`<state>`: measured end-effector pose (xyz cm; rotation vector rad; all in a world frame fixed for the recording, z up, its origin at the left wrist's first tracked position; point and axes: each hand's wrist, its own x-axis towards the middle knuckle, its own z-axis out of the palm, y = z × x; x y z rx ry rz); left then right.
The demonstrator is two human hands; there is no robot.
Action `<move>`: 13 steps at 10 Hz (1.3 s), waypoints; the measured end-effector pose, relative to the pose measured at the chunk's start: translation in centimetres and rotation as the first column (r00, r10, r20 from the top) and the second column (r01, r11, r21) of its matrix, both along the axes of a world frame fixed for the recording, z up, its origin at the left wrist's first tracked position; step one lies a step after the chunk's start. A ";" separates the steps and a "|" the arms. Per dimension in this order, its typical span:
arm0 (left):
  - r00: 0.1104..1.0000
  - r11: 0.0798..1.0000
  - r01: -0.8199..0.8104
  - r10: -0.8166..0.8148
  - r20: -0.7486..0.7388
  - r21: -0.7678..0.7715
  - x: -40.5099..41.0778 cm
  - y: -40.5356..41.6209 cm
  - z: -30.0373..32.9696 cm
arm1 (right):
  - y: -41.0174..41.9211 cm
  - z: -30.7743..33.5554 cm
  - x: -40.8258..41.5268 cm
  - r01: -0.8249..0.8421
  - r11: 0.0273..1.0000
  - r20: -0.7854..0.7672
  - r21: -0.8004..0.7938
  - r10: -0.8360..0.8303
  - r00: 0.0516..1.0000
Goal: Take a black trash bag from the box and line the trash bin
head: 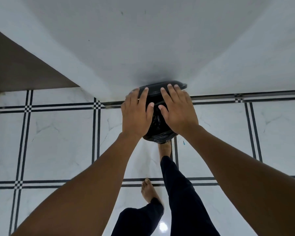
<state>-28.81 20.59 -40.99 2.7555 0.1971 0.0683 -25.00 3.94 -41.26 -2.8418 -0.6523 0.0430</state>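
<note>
- The trash bin (175, 85) stands on the tiled floor (58, 142) against the white wall (143, 40), straight ahead of the person and directly under both hands; only its dark far rim and lid edge show past the fingertips.
- The left hand (136, 114) lies flat and spread, palm down, over the left side of the bin mouth, fingers pointing away toward the wall.
- The right hand (178, 109) is likewise flat and spread over the right side, its fingertips touching or just above the far rim; which of the two, I cannot tell.
- Neither hand pinches anything that I can see; the thumbs nearly meet over the middle of the opening.
- Both hands are about equally near the bin, the right reaching slightly farther toward the wall.
- The black trash bag (157, 133) is glossy and crinkled, visible between the thumbs and bulging out below the wrists on the near side of the bin.
- The bag looks already seated in the bin, so the work seems near its end; the next move likely means pressing or tucking the film down around the rim.
- A bare foot (164, 147) sits just beside the bin's near base, perhaps on a pedal, though none shows.
- The box is not in view.
</note>
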 end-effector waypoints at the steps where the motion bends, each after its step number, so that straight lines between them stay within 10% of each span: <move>1: 0.985 0.996 0.088 -0.082 -0.151 0.032 0.5 0.0 -1.5 | 0.0 -1.4 -0.1 -0.024 0.999 -0.020 -0.041 0.023 1.000; 4: 0.979 0.985 0.151 -0.138 -0.147 0.083 -2.9 -0.4 -6.5 | -0.4 -6.3 -4.2 0.031 0.999 0.041 -0.026 -0.030 0.999; 9: 0.868 0.933 0.323 -0.224 -0.444 0.160 -10.2 -0.8 -22.7 | -1.8 -21.9 -11.2 -0.014 0.987 -0.303 -0.159 -0.035 0.952; 13: 0.898 0.945 0.277 -0.191 -0.396 0.173 -7.5 1.2 -5.7 | -0.6 -4.8 -8.0 -0.036 0.997 -0.304 -0.066 0.014 0.952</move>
